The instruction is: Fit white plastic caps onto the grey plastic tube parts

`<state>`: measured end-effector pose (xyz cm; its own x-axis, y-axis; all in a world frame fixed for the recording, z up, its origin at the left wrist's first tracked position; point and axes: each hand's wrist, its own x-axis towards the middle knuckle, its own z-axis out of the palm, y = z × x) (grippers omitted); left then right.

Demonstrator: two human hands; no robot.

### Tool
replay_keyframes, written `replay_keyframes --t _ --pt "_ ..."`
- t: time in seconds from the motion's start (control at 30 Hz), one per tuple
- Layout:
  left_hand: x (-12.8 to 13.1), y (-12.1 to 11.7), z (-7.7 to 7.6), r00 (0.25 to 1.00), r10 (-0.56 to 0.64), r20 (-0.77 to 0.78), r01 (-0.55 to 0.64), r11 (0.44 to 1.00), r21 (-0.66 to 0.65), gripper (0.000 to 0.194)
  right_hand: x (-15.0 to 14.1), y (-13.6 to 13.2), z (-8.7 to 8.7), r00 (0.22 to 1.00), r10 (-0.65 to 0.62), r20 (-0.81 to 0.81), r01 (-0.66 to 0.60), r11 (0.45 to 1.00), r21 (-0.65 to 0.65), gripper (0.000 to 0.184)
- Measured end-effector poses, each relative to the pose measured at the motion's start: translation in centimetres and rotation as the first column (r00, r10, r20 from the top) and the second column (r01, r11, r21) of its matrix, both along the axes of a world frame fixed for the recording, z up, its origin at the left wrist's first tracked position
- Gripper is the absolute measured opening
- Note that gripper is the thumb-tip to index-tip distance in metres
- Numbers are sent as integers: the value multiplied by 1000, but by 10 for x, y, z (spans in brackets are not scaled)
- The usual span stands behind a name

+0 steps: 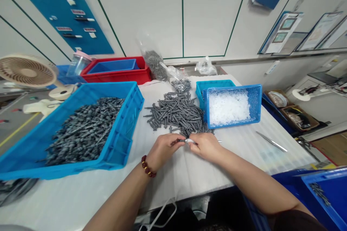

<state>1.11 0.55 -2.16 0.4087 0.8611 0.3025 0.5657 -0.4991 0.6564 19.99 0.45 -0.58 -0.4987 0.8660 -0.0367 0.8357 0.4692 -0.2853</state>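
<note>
White table (176, 177), left hand (162, 147) pinching one gray part (181, 140), right hand (207, 146) one white piece (190, 140)

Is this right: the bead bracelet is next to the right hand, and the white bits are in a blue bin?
Not quite: the head view shows the bead bracelet next to the left hand. The white bits are in a blue bin.

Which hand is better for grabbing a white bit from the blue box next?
Probably the right hand: it's nearer the blue box of white bits. The left hand is farther away, pinching a dark part. The right holds a pale piece, though, so may need freeing first.
</note>
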Motion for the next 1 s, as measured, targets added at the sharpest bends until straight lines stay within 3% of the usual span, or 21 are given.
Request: replay_keyframes --t 0.17,0.37,0.57,1.0 --pt "-1 1 0 999 -15 42 16 999 -38 15 2 1 -1 1000 -12 2 12 1000 -11 32" --pt "-4 3 1 989 -63 131 82 985 -149 21 4 2 0 998 47 -52 -50 998 -49 21" --pt "-5 1 1 980 -45 195 99 956 -277 21 4 2 1 999 23 -48 -26 998 -54 20" --pt "-1 -2 4 975 -11 224 69 966 -251 20 0 0 4 997 -72 14 73 997 -16 32"
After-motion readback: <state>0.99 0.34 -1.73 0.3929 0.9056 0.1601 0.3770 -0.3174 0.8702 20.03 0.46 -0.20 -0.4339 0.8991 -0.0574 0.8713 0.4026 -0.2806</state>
